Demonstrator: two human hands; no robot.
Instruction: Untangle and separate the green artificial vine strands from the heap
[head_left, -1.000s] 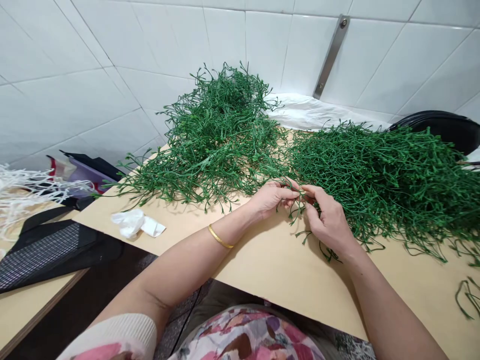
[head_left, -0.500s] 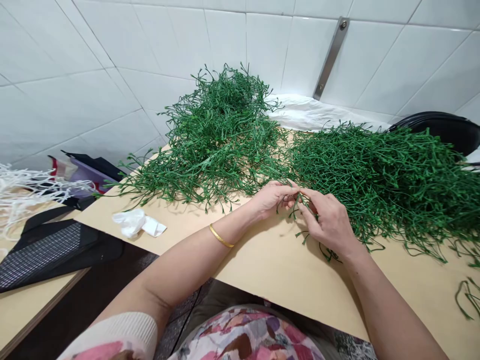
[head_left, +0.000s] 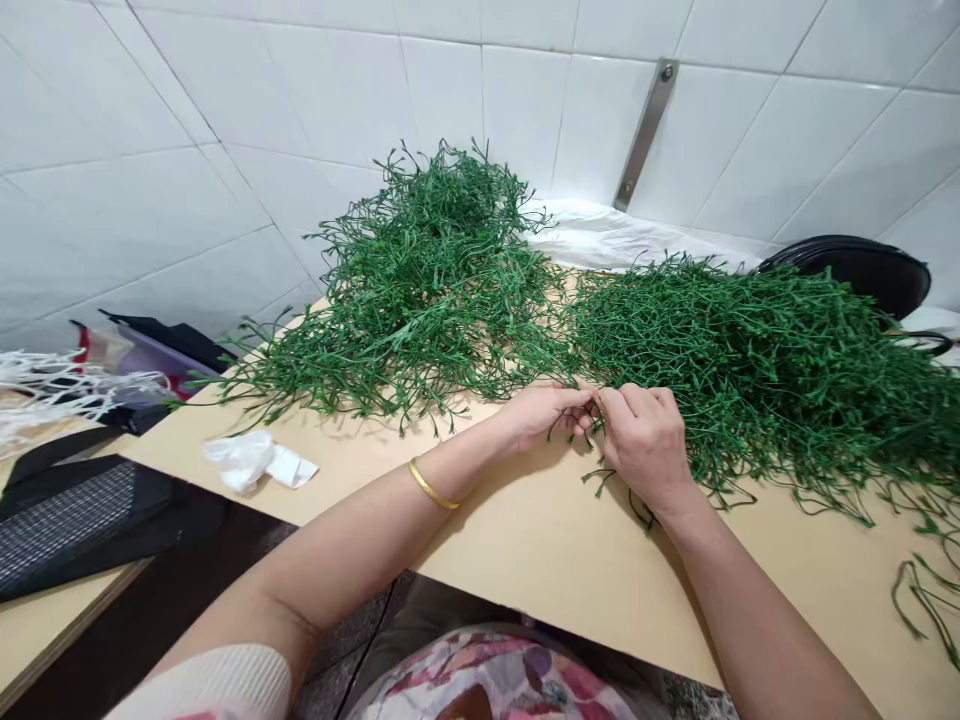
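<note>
The right hand's (head_left: 649, 435) fingers are now bunching in closer against the left hand (head_left: 551, 412), both hands pinching green stems (head_left: 598, 424) together over the worktop (head_left: 540, 530), near two heaps (head_left: 442, 270).

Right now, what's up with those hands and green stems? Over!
Left hand and right hand: pinched together on green stems. Left heap and right heap lie beyond. Crumpled white wad off left, seemingly not blocking.

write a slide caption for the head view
Left hand and right hand meet around green strands, one tangled heap beyond the left, another beside the right.
</note>
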